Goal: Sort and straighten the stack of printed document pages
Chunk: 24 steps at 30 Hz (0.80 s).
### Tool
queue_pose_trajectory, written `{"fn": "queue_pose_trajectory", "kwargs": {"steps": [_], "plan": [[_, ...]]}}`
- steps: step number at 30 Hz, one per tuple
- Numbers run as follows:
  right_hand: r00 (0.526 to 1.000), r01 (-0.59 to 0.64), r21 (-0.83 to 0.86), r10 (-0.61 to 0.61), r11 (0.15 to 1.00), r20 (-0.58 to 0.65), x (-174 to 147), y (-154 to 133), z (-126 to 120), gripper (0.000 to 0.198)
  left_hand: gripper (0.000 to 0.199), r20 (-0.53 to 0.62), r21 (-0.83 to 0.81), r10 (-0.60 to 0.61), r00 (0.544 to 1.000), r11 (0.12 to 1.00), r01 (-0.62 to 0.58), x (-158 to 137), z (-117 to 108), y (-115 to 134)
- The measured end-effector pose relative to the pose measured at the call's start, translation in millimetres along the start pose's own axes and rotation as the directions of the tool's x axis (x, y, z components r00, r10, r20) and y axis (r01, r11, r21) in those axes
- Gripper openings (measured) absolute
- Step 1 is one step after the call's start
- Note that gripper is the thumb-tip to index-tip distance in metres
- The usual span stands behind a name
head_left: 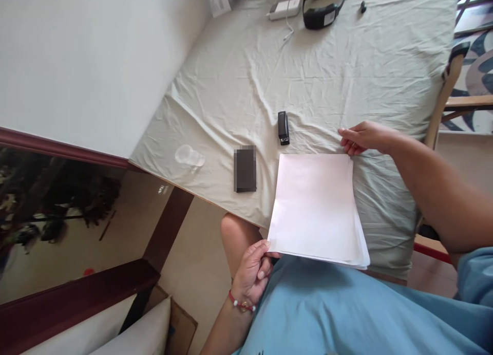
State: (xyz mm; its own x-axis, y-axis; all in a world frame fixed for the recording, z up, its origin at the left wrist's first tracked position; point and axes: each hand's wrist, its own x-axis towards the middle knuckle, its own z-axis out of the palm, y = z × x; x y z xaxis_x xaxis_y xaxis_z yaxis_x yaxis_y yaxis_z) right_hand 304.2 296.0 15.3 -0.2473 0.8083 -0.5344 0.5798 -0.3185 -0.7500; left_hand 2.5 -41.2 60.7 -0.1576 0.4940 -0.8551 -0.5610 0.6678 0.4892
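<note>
A stack of white paper sheets (316, 206) lies at the table's near edge, with its near end sticking out over my lap. Its sheets are slightly fanned along the right side. My left hand (256, 270) pinches the near left corner, thumb on top and fingers beneath. At the far right corner is my right hand (360, 137), its fingers curled together and the lower ones at the paper's edge; what is between them is hidden. Just beyond the stack stands a black stapler (283, 128). To its left lies a dark, blurred-out rectangular object (245, 170).
A translucent plastic cup (189, 156) lies on its side at the left on the wrinkled tablecloth (319, 82). Farther back are a white power bank with a cable (285, 8), a black headset-like device (321, 16) and a small black item (363, 7). A wooden chair arm (442, 98) borders the right side.
</note>
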Motion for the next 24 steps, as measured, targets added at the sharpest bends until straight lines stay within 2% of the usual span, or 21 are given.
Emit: {"fn": "queue_pose_trajectory", "kwargs": {"steps": [2,4,10,14,16,18,21,24], "plan": [[0.99,-0.129,-0.078,0.132,0.989,0.047,-1,-3,1,0.062,0.062,0.006,-0.04,-0.015,1.0,0.999,0.015,1,-2,-2],[0.979,-0.18,-0.108,0.189,0.978,0.081,-4,-7,1,0.069,0.062,0.015,-0.068,-0.017,1.0,0.998,0.018,3,-6,-4],[0.981,-0.152,-0.204,0.173,0.967,0.089,-15,-10,-1,0.068,0.054,0.045,-0.175,-0.036,0.998,0.984,0.044,15,-21,-17],[0.918,-0.191,-0.275,0.271,0.942,0.291,-27,-14,-2,0.079,0.041,0.044,-0.261,-0.039,0.998,0.964,0.05,21,-30,-24],[0.896,-0.193,-0.282,0.286,0.94,0.34,-32,-15,-4,0.081,0.038,0.067,-0.264,-0.027,0.997,0.964,0.044,22,-33,-26],[0.9,-0.189,-0.259,0.273,0.947,0.341,-34,-14,-5,0.083,0.041,0.096,-0.232,-0.01,0.995,0.972,0.032,23,-35,-28],[0.929,-0.131,-0.206,0.192,0.97,0.316,-30,-8,-6,0.08,0.054,0.127,-0.126,0.024,0.992,0.992,-0.008,27,-37,-32],[0.968,0.042,-0.314,0.039,0.949,0.248,-23,-5,1,0.071,0.063,0.12,-0.004,0.055,0.991,0.998,-0.055,33,-37,-37]]}}
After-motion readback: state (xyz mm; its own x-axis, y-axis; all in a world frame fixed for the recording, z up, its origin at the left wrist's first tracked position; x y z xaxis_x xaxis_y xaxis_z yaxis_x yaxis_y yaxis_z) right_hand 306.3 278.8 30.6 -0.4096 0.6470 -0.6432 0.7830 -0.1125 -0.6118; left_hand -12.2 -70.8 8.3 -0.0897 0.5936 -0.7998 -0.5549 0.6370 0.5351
